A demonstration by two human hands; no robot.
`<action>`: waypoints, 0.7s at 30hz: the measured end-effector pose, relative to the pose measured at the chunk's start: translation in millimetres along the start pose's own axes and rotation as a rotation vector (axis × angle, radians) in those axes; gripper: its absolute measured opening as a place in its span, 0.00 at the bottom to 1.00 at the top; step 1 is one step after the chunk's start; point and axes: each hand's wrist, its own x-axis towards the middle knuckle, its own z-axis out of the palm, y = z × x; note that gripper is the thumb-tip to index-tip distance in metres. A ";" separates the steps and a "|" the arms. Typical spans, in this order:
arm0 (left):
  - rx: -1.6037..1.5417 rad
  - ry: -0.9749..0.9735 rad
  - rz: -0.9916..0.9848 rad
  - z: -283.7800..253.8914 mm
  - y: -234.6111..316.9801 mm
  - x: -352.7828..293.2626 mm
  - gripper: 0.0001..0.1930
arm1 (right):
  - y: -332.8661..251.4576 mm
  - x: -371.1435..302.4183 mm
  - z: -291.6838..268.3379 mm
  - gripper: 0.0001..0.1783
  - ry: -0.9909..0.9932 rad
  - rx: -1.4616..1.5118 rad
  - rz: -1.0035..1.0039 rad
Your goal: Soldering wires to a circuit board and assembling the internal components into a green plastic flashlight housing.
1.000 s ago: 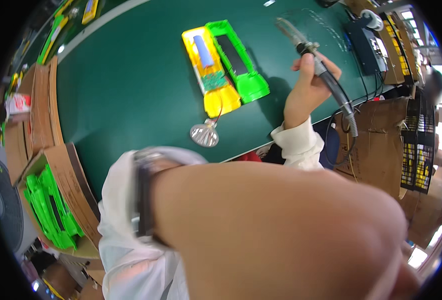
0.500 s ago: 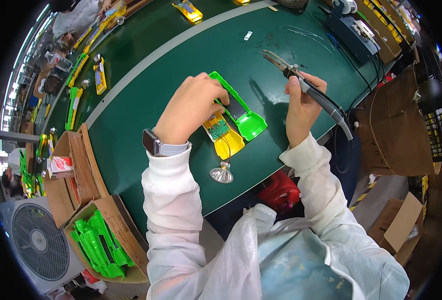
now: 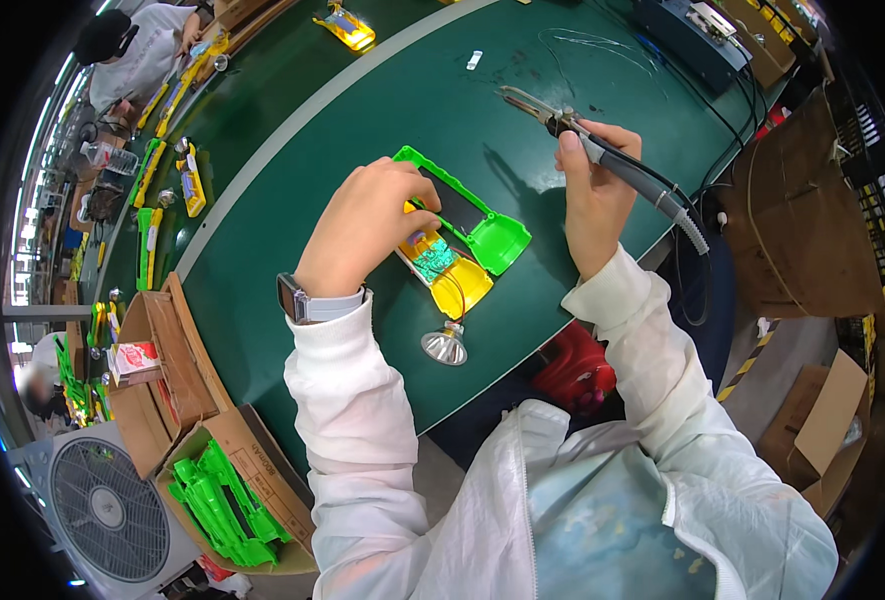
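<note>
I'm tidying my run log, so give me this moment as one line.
left grip: fingers at yellow casing | right grip: holding grey tool, apart from circuit board | reflector lamp: beside yellow casing

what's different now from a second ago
The left hand, looming large across the view a second ago, has moved to the yellow housing and touches its far part. The right hand still holds the grey tool; the green housing and reflector lamp still lie beside the yellow one.
</note>
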 end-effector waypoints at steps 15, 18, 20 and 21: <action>-0.047 -0.035 0.010 -15.0 37.2 -16.0 0.07 | -6.3 3.3 1.6 0.15 0.010 0.085 0.061; -0.140 -0.086 0.099 -11.9 41.3 -17.7 0.06 | -7.6 3.8 2.4 0.15 0.010 0.078 0.052; -0.147 -0.127 0.114 -6.5 43.4 -15.3 0.05 | -8.5 4.0 3.3 0.15 0.010 0.109 0.051; -0.120 -0.135 0.110 -3.5 43.9 -13.5 0.04 | -9.1 4.0 3.3 0.15 0.007 0.113 0.051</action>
